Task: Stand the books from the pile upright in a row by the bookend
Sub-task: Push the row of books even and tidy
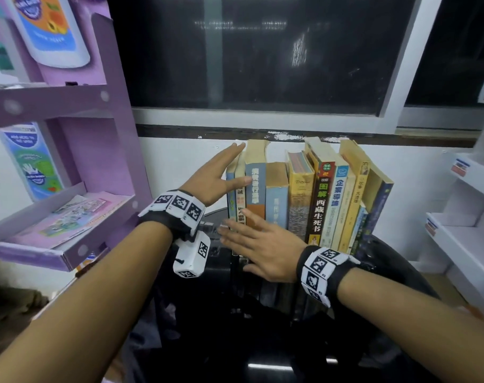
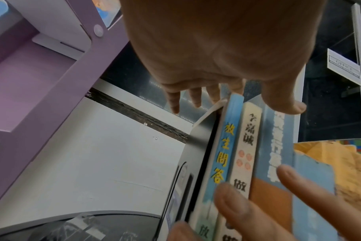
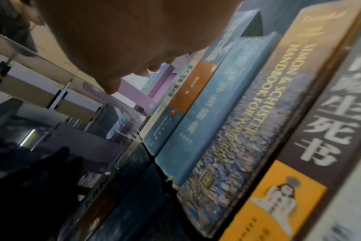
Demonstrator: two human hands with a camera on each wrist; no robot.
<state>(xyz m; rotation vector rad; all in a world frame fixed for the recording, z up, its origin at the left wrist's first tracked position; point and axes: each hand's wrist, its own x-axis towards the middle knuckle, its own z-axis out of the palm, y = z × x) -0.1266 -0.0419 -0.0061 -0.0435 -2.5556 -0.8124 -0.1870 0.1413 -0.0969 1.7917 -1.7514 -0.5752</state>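
Several books (image 1: 301,194) stand upright in a row, spines towards me, on a dark round table (image 1: 263,341). The ones at the right end (image 1: 354,203) lean left. A black bookend (image 2: 200,146) stands at the left end against a thin blue book (image 2: 223,146). My left hand (image 1: 224,167) lies with straight fingers along that end, its thumb (image 2: 286,104) resting on the blue-and-orange book (image 1: 254,189). My right hand (image 1: 252,239) presses flat, straight fingers (image 2: 247,212) against the lower spines of the leftmost books. Neither hand holds anything.
A purple cardboard display rack (image 1: 69,161) with leaflets stands close on the left. White shelving (image 1: 462,217) is at the right. Behind the row are a white wall and a dark window (image 1: 263,51).
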